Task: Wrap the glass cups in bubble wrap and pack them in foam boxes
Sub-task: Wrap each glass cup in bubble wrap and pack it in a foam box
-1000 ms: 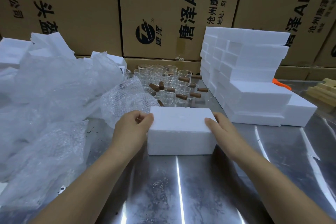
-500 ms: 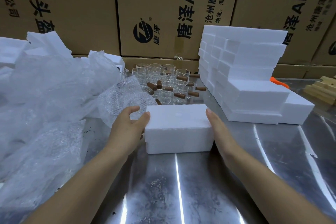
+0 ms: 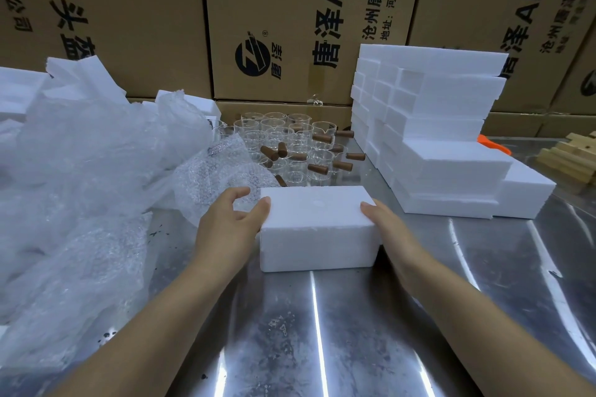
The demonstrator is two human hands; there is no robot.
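Two hands bracket a single foam box (image 3: 317, 229) at the centre of the head view. The box lies closed on the steel table (image 3: 322, 332), long side toward the wearer.

**Hands.** The left hand (image 3: 230, 224) is spread wide at the box's left end. Its thumb rests on the near top corner and its fingers reach, loosely curved, past the far corner. Whether they touch the end wall is hidden. The right hand (image 3: 392, 230) lies flat against the right end with its fingers straight. Neither hand holds anything else.

**Step in hand.** This is probably the handling of one box, either squaring it up once closed or steadying it before the lid comes off. Nothing shows whether a cup is inside.

**Next move.** If the box is to be opened, the lid likely needs an even lift from both ends, since foam of this kind tends to crumble or jam when tilted. If it is packed, it should go to the stack of foam boxes (image 3: 445, 138) near its right.

**Task material.**
- The glass cups (image 3: 290, 145) are small, clear and spouted, with brown stub handles. They stand unwrapped in a tight cluster just behind the box.
- Bubble wrap (image 3: 222, 177) lies crumpled to the left, one fold just beside the left fingers.

**Surroundings.** Printed cardboard cartons (image 3: 274, 10) wall the rear. Wooden pieces (image 3: 567, 158) and an orange object (image 3: 493, 143) lie at far right.
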